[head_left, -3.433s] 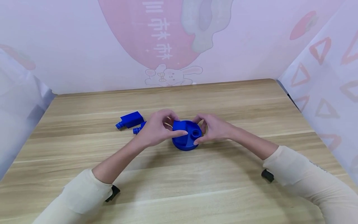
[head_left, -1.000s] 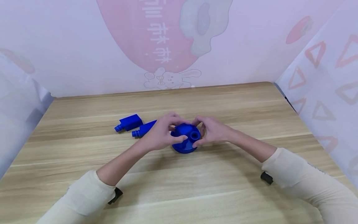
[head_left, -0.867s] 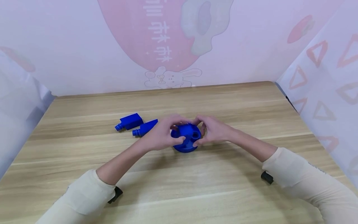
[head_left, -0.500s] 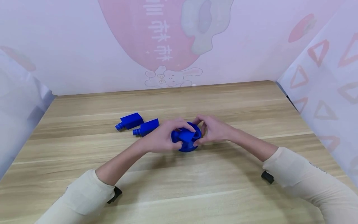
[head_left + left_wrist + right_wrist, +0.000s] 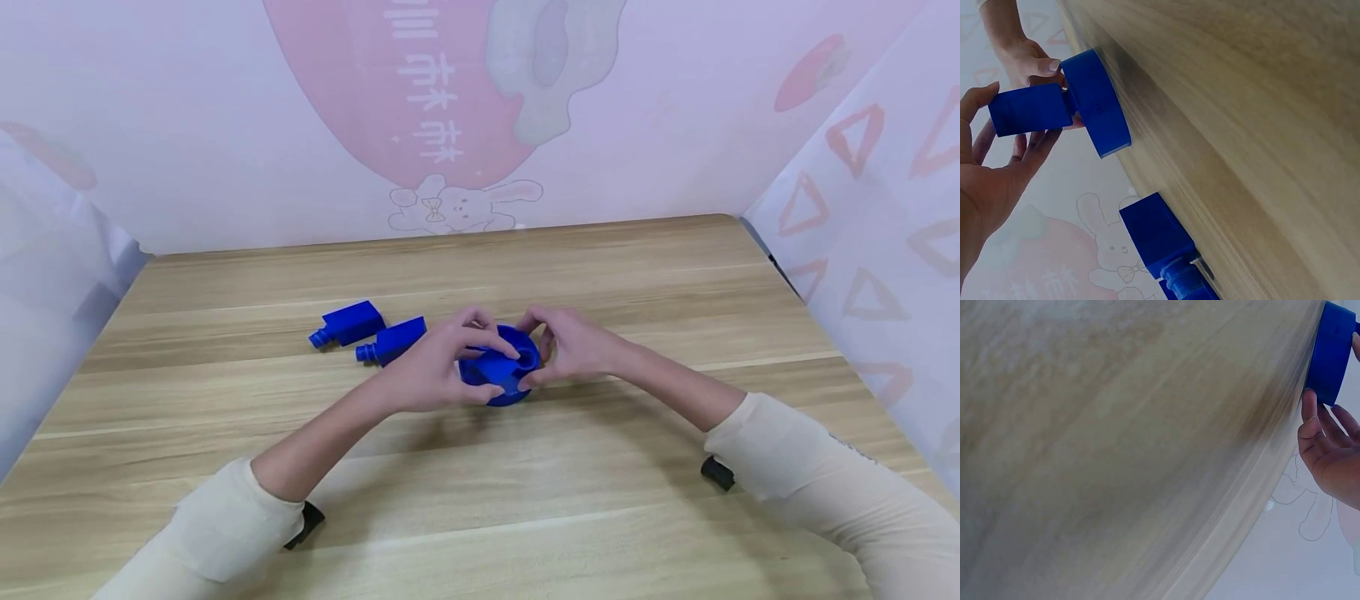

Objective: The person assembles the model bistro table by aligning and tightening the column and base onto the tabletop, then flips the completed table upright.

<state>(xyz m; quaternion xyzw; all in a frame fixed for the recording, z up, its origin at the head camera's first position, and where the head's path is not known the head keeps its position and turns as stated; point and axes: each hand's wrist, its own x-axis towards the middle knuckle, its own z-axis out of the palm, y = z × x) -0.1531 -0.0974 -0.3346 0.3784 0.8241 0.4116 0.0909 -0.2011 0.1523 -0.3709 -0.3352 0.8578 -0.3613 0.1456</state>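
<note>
A round blue base (image 5: 512,399) sits on the wooden table, its low rim facing up and a round socket inside at its right. Above it stands a blue rectangular block (image 5: 1029,112), its narrow neck end down at the base. The thumb and fingers of my left hand (image 5: 427,371) hold this block from opposite sides, hiding part of it in the head view. From the right, my right hand (image 5: 573,346) grips the base's rim between thumb and fingers. The right wrist view catches the base (image 5: 1329,359) only at its edge, with the right hand's fingers (image 5: 1329,431) against it.
Two more blue blocks with threaded necks lie on the table left of the base, one farther back (image 5: 354,323) and one nearer (image 5: 403,338), close to my left hand. A printed white backdrop (image 5: 645,150) rises behind the table's far edge.
The block above the base has turned, with my left fingers shifting round it to a fresh hold. My right hand stays on the rim. The base stays about where it was.
</note>
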